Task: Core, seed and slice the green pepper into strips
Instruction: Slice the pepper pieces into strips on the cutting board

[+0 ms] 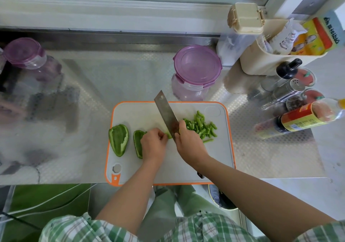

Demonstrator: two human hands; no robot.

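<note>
Your checked shirt (pixel 74 228) is framing both forearms over the cutting board (pixel 220 148). Your left hand (pixel 154 144) is curling onto the pepper piece (pixel 137 144), pinning it with fingertips tucked away from the edge. Your right hand (pixel 188 141) is clamping the cleaver (pixel 165 111) just beside it. Strips (pixel 201 125) are piling up to the right, and a pepper half (pixel 119 139) is waiting on the left.

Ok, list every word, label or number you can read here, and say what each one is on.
Nothing is clear enough to quote.
On the yellow and orange packet: large characters, turned sideways, too blurred to read.
On the white packet: small print, too small to read.
On the bottle: a red and yellow label, text too blurred to read.
</note>
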